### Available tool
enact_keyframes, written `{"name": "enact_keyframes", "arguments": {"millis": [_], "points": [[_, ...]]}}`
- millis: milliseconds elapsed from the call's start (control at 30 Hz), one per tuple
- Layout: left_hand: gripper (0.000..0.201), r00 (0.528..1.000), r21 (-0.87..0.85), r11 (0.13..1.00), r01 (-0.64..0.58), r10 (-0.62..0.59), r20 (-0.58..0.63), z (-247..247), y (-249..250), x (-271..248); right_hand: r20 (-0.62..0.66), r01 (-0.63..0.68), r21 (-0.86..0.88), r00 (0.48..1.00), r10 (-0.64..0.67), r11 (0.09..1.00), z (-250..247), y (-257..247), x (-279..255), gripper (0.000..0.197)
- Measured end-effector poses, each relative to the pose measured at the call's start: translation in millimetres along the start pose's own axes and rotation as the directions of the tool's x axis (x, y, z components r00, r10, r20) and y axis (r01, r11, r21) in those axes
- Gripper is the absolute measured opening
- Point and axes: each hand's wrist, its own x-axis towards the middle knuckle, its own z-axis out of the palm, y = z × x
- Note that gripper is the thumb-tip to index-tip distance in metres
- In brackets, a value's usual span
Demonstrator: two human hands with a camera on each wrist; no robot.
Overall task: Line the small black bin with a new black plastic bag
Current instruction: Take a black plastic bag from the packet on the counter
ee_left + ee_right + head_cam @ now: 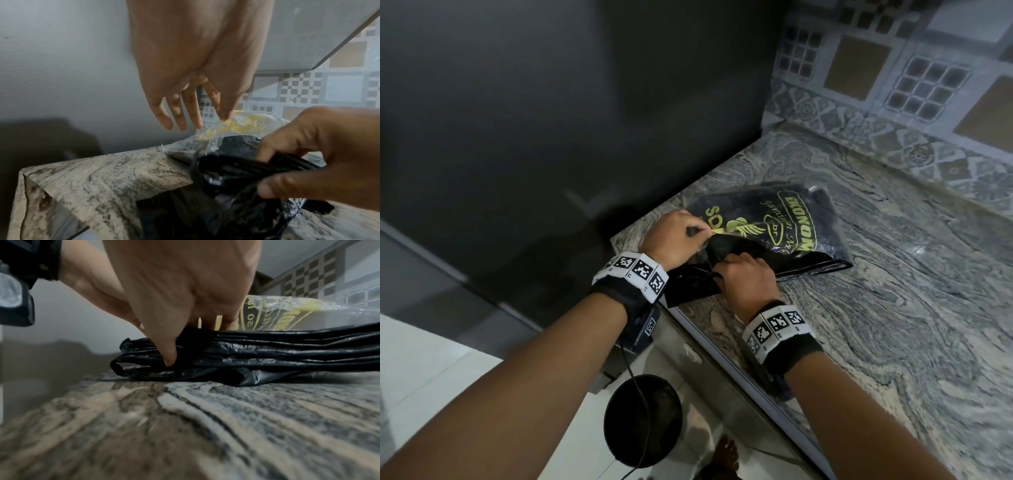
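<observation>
A pack of black bags (791, 233) in a clear wrapper with yellow print lies on the marble counter (893, 325) near its left corner. My left hand (702, 233) pinches the wrapper's open edge (236, 125) between thumb and forefinger, lifting it. My right hand (722, 270) grips the folded end of a black plastic bag (688, 287) at the pack's mouth; thumb and fingers curl around the black folds (226, 170). In the right wrist view the fingers (170, 353) press into the stacked black layers (267, 353). The small black bin (608, 411) stands on the floor below, unlined.
A dark grey appliance wall (551, 120) rises left of the counter. Patterned tiles (893, 85) back the counter. The black bag's end hangs over the counter's front edge (705, 339). A wrist cable (640, 404) dangles across the bin. A bare foot (726, 452) is beside the bin.
</observation>
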Motion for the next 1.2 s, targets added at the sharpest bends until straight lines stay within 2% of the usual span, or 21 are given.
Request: {"name": "enact_keyframes", "arguments": {"millis": [233,333,433,500,533,666,833,1033,1133,1199], "points": [[0.024,0.999,-0.104,0.993,0.051,-0.05,0.015,-16.4,6.7,-4.5,-0.14,0.04,0.21,0.99,-0.01,0.977,-30.2,1.0,-4.0,0.02],[0.037,0.981,-0.199,0.97,0.143,-0.165,-0.099,-38.6,16.2,-19.3,-0.177,0.064,0.245,0.984,-0.02,0.967,-44.8,2.0,-5.0,0.02],[0.048,0.933,-0.256,0.935,0.243,-0.298,-0.203,-55.3,21.2,-46.2,-0.207,0.077,0.292,0.978,-0.016,0.953,-57.2,-0.7,-4.3,0.021],[0.054,0.905,-0.296,0.9,0.32,-0.383,-0.186,-58.3,23.5,-66.1,-0.211,0.08,0.32,0.977,-0.011,0.944,-63.0,-4.1,-4.9,0.021],[0.056,0.905,-0.34,0.881,0.33,-0.397,-0.15,-57.8,24.9,-74.9,-0.208,0.077,0.322,0.978,-0.009,0.943,-65.7,-6.3,-6.3,0.021],[0.048,0.921,-0.51,0.793,0.334,-0.391,-0.004,-53.8,35.4,-92.0,-0.217,0.093,0.289,0.976,-0.029,0.953,-74.0,-17.5,-14.6,0.022],[0.032,0.905,-0.65,0.694,0.31,-0.425,-0.022,-61.7,58.9,-105.3,-0.263,0.152,0.273,0.962,-0.079,0.95,-84.2,-34.1,-33.7,0.021],[0.027,0.937,-0.617,0.765,0.186,-0.328,-0.124,-90.9,78.0,-148.0,-0.318,0.239,0.352,0.94,-0.124,0.905,-105.3,-60.1,-72.8,0.016],[0.025,0.949,-0.605,0.788,0.114,-0.267,-0.169,-110.9,87.4,-176.2,-0.299,0.264,0.497,0.946,-0.122,0.826,-116.0,-77.8,-86.9,0.019],[0.023,0.956,-0.579,0.812,0.073,-0.223,-0.191,-124.3,91.6,-194.1,-0.261,0.268,0.618,0.957,-0.128,0.739,-122.3,-90.9,-90.2,0.023]]}}
